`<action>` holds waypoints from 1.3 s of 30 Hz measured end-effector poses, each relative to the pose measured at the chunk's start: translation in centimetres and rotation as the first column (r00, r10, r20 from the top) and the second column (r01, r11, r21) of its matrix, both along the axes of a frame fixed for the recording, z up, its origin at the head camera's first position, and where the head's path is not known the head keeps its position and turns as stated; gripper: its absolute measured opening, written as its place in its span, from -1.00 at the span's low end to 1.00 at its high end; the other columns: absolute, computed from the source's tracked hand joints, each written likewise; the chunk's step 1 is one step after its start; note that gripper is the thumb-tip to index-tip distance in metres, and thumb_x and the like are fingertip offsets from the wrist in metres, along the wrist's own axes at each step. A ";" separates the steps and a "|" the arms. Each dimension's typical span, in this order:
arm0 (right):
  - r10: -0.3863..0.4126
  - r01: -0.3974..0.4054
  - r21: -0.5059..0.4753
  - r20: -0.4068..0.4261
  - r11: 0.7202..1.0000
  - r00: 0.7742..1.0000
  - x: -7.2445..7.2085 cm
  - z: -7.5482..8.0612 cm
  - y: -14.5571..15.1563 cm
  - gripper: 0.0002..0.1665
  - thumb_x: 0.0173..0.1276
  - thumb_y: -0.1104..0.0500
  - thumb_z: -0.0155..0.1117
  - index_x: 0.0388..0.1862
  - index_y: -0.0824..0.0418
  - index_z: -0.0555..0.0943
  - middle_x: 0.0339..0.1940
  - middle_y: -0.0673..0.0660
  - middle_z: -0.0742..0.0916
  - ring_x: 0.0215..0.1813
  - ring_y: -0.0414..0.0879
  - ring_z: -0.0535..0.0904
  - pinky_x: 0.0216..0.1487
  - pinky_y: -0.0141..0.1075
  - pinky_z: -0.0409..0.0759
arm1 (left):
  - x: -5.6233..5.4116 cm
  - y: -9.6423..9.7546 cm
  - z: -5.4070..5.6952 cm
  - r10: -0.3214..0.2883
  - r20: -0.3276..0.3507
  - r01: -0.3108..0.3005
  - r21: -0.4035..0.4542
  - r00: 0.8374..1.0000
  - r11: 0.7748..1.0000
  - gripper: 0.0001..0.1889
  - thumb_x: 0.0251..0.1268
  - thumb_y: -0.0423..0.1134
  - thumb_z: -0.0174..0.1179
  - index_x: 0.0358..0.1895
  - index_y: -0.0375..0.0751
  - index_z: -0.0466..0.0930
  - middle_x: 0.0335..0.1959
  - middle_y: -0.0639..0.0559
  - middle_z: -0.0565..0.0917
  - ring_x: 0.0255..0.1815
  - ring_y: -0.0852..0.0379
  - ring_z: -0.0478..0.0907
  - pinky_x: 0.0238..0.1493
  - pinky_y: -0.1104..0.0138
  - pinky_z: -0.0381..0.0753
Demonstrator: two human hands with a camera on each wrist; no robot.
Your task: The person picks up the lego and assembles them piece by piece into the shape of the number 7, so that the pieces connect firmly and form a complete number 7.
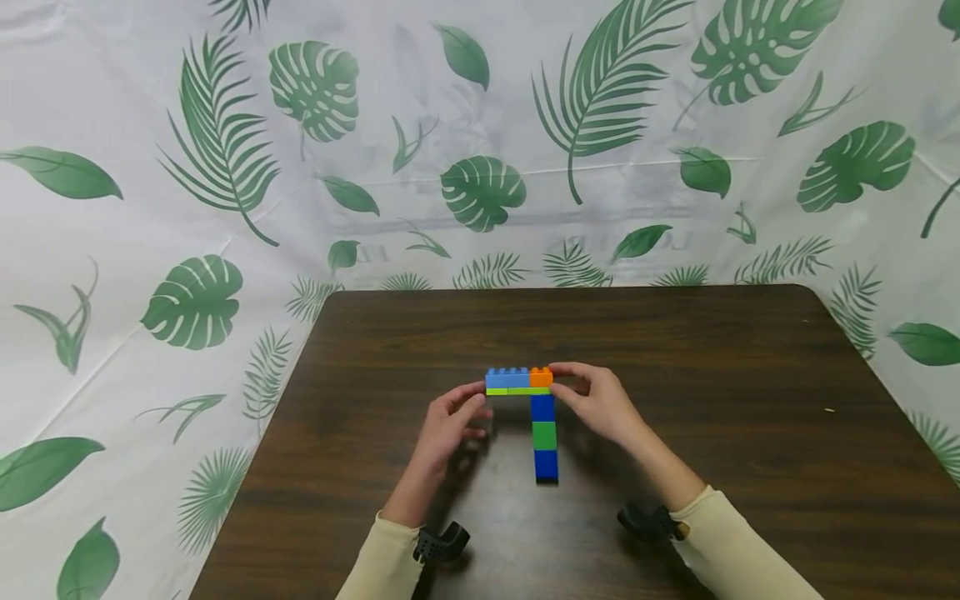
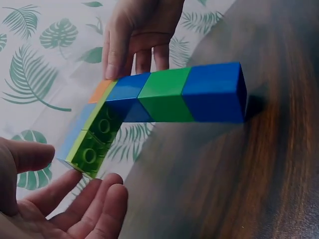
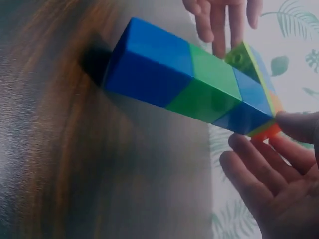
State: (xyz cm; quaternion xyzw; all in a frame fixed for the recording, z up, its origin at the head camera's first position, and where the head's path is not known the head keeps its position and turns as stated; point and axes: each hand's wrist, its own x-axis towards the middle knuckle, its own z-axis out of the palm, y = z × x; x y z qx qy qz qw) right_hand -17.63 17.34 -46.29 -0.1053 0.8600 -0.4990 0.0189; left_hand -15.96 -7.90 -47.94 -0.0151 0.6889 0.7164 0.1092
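Observation:
A tower of a blue, a green and a blue brick point(image 1: 544, 436) stands upright on the table. Across its top lies a lime-green layer of bricks point(image 2: 89, 154) that juts out to the left, its hollow underside showing in the left wrist view. On that layer sit a light blue brick point(image 1: 507, 378) and, directly above the tower, an orange brick point(image 1: 540, 377). My left hand point(image 1: 447, 425) pinches the overhanging left end between thumb and index finger, other fingers spread below. With thumb and index finger my right hand point(image 1: 597, 402) pinches the orange brick at the right end.
The dark wooden table point(image 1: 405, 333) extends around the bricks. A white cloth with green leaves point(image 1: 480, 108) hangs behind it and at the sides. A small pale scrap point(image 1: 829, 409) lies to the right. Black bands point(image 1: 442, 543) are on both wrists.

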 end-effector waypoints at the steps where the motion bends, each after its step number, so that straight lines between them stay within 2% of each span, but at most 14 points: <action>1: 0.002 -0.002 0.020 0.002 1.000 1.000 0.0 -0.2 0.1 -0.58 0.41 0.19 0.29 0.22 0.26 0.58 0.15 0.26 0.66 -0.02 0.07 0.67 -0.05 -0.13 0.66 | 0.0 0.0 -0.2 -0.007 0.008 0.007 -0.008 1.000 1.000 -0.59 0.46 -0.16 0.14 0.23 -0.33 0.53 0.19 -0.27 0.56 0.03 -0.22 0.59 -0.10 0.01 0.65; 7: 0.010 -0.014 0.122 0.033 0.992 0.999 -0.3 -1.7 0.3 -0.54 0.45 0.16 0.24 0.27 0.30 0.55 0.18 0.27 0.65 0.03 0.09 0.60 0.09 0.01 0.57 | -0.2 0.2 -1.2 -0.023 0.038 0.025 -0.066 0.999 0.998 -0.58 0.44 -0.16 0.16 0.23 -0.33 0.55 0.14 -0.26 0.56 0.08 -0.22 0.53 -0.10 0.02 0.65; 14: 0.029 -0.042 0.134 0.098 0.990 0.995 -0.4 -3.0 0.2 -0.49 0.48 0.15 0.18 0.33 0.34 0.48 0.21 0.30 0.62 -0.06 0.02 0.57 0.06 0.01 0.57 | 0.0 0.5 -2.0 -0.052 0.059 0.056 -0.072 0.997 0.996 -0.54 0.43 -0.18 0.15 0.27 -0.40 0.48 0.12 -0.36 0.56 0.02 -0.20 0.56 -0.12 0.07 0.66; 20: 0.047 -0.068 0.188 0.111 0.980 0.993 -0.3 -3.5 0.1 -0.43 0.46 0.12 0.20 0.35 0.37 0.43 0.22 0.33 0.58 0.05 0.10 0.54 0.08 0.06 0.53 | 0.1 0.5 -2.5 -0.086 0.047 0.090 -0.104 0.995 0.990 -0.53 0.43 -0.18 0.14 0.27 -0.43 0.47 0.17 -0.34 0.56 0.00 -0.19 0.60 -0.16 0.10 0.67; 24: 0.073 -0.096 0.185 0.127 0.978 0.989 -0.2 -3.6 0.1 -0.41 0.47 0.12 0.17 0.36 0.42 0.40 0.14 0.32 0.59 -0.13 0.02 0.54 -0.12 -0.09 0.58 | 0.1 0.5 -3.1 -0.105 0.050 0.110 -0.121 0.993 0.986 -0.52 0.44 -0.17 0.14 0.28 -0.41 0.46 0.17 -0.32 0.56 -0.03 -0.15 0.61 -0.18 0.13 0.67; 28: 0.085 -0.109 0.169 0.145 0.980 0.986 -0.2 -3.6 0.1 -0.41 0.48 0.14 0.16 0.36 0.44 0.39 0.07 0.33 0.61 -0.30 -0.07 0.51 -0.34 -0.22 0.53 | 0.2 0.5 -3.4 -0.110 0.051 0.116 -0.131 0.993 0.985 -0.53 0.45 -0.17 0.12 0.30 -0.37 0.46 0.18 -0.29 0.56 -0.05 -0.12 0.61 -0.19 0.15 0.67; 34: 0.077 -0.105 0.161 0.172 0.981 0.982 0.0 -3.7 0.0 -0.40 0.49 0.12 0.16 0.39 0.42 0.36 0.07 0.32 0.64 -0.32 -0.09 0.53 -0.39 -0.24 0.54 | 0.3 0.5 -3.6 -0.117 0.051 0.122 -0.116 0.992 0.986 -0.49 0.45 -0.15 0.13 0.33 -0.38 0.41 0.22 -0.30 0.52 -0.03 -0.15 0.60 -0.19 0.13 0.67; 39: 0.074 -0.104 0.156 0.188 0.982 0.979 0.1 -3.6 -0.1 -0.38 0.48 0.10 0.17 0.40 0.41 0.36 0.12 0.32 0.63 -0.24 -0.08 0.56 -0.36 -0.26 0.56 | 0.5 0.6 -3.8 -0.109 0.048 0.114 -0.116 0.993 0.987 -0.48 0.44 -0.14 0.14 0.34 -0.39 0.40 0.22 -0.30 0.52 -0.04 -0.13 0.62 -0.20 0.14 0.68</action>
